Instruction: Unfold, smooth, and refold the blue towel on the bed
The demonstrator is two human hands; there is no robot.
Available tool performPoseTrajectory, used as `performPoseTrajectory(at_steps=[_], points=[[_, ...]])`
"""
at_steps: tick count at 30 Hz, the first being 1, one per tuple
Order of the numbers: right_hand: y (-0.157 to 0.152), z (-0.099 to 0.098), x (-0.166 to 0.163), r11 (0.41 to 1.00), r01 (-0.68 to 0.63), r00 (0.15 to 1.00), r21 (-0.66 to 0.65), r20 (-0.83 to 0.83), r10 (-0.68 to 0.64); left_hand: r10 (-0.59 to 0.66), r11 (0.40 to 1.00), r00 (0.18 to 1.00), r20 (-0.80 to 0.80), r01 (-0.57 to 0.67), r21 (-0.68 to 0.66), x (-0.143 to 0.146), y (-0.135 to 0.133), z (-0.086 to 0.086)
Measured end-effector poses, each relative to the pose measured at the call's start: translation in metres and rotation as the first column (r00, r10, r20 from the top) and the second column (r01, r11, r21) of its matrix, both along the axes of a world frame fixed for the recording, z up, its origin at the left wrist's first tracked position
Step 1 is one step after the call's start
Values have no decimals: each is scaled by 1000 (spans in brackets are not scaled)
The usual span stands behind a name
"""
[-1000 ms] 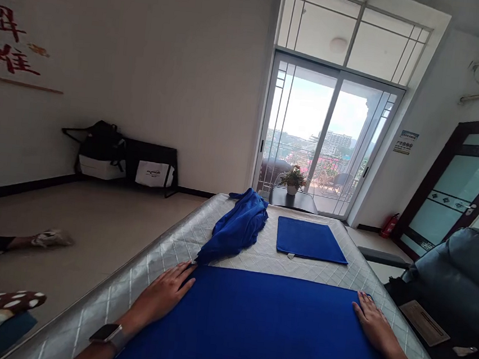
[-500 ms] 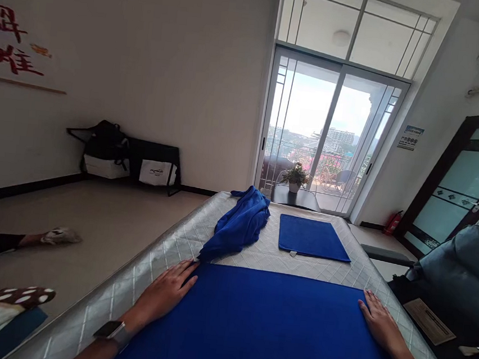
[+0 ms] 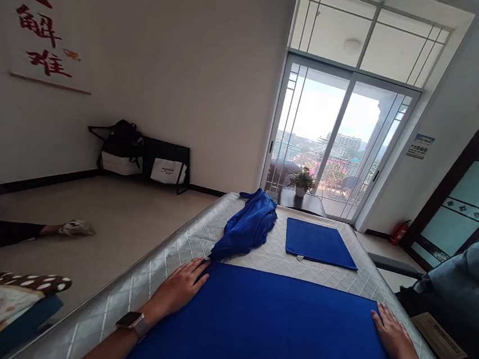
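A large blue cloth [image 3: 276, 330] lies spread flat across the near part of the table, which has a white quilted cover [image 3: 162, 274]. My left hand [image 3: 181, 284] rests flat at its far left corner, fingers stretched forward. At the far right corner my right hand [image 3: 392, 329] lies flat on the edge, fingers extended. Just beyond the left hand is a crumpled blue cloth [image 3: 252, 223], its near tip close to my fingertips. To the right of that heap, a neatly folded blue cloth [image 3: 320, 244] with a small white tag lies flat.
Beyond the table's far end, a potted plant [image 3: 302, 181] stands on a small dark table [image 3: 311, 204] before glass sliding doors. A dark armchair [image 3: 475, 281] is at the right. On the left, a person's leg [image 3: 22, 232] extends over the floor, near a brown polka-dot cushion [image 3: 13, 280].
The view has turned slightly left, so the scene sits further right. Both hands stay flat at the cloth's far corners, and the cloths look unchanged.
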State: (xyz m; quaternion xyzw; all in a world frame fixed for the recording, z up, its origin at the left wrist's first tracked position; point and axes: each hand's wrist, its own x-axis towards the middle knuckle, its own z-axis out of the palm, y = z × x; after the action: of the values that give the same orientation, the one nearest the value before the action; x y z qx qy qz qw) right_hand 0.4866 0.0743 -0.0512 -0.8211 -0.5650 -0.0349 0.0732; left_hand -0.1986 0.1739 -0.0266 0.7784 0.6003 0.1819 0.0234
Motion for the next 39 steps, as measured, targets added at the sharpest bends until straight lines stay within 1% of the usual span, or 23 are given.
performPoseTrajectory(at_steps=[3, 5, 8, 10, 13, 15, 17, 20, 23, 25, 27, 28, 30, 33, 35, 39], points=[[-3, -3, 11, 998, 58, 998, 18, 0, -58, -2, 999, 1000, 3, 2, 32, 0, 0, -1], [-6, 0, 10, 997, 71, 997, 44, 7, -71, -4, 999, 1000, 5, 3, 35, 1, -3, 2], [-10, 11, -9, 995, 40, 998, 89, 42, -44, -7, 1000, 1000, 5, 7, 19, 3, -9, 10], [-9, 23, -36, 993, -25, 996, 115, 93, 14, -11, 1000, 1000, 2, 11, 17, 5, -12, 16], [-3, 47, -96, 970, -186, 966, 159, 211, 150, -7, 1000, 1000, -6, 7, 5, 7, -16, 23], [0, 64, -146, 933, -310, 930, 183, 264, 258, -3, 1000, 1000, -4, 3, 5, 8, -17, 25], [2, 80, -201, 883, -430, 891, 190, 249, 380, -4, 1000, 1000, -1, 4, 20, 8, -18, 26], [-1, 97, -286, 801, -576, 817, 162, 120, 563, -2, 999, 1000, 0, 2, 33, 8, -17, 24], [-1, 102, -361, 693, -710, 697, 124, -14, 717, -3, 999, 1000, 22, 2, 45, 8, -16, 20], [5, 101, -403, 634, -767, 628, 99, -89, 773, -6, 999, 999, 35, 4, 48, 8, -14, 18], [15, 97, -437, 598, -797, 583, 82, -150, 798, -8, 999, 1000, 29, 6, 43, 8, -13, 17], [21, 94, -450, 591, -803, 572, 77, -176, 801, -8, 999, 1000, 19, 7, 42, 8, -12, 16], [34, 88, -470, 604, -794, 578, 73, -221, 786, -11, 999, 1000, 0, 11, 44, 8, -11, 15], [51, 78, -484, 655, -753, 621, 63, -258, 740, -12, 999, 1000, 1, 12, 42, 8, -11, 14], [57, 72, -484, 665, -745, 632, 52, -265, 728, -12, 999, 1000, 10, 12, 37, 8, -11, 15], [59, 69, -472, 654, -756, 626, 23, -266, 733, -9, 999, 1000, 18, 8, 32, 8, -13, 18]])
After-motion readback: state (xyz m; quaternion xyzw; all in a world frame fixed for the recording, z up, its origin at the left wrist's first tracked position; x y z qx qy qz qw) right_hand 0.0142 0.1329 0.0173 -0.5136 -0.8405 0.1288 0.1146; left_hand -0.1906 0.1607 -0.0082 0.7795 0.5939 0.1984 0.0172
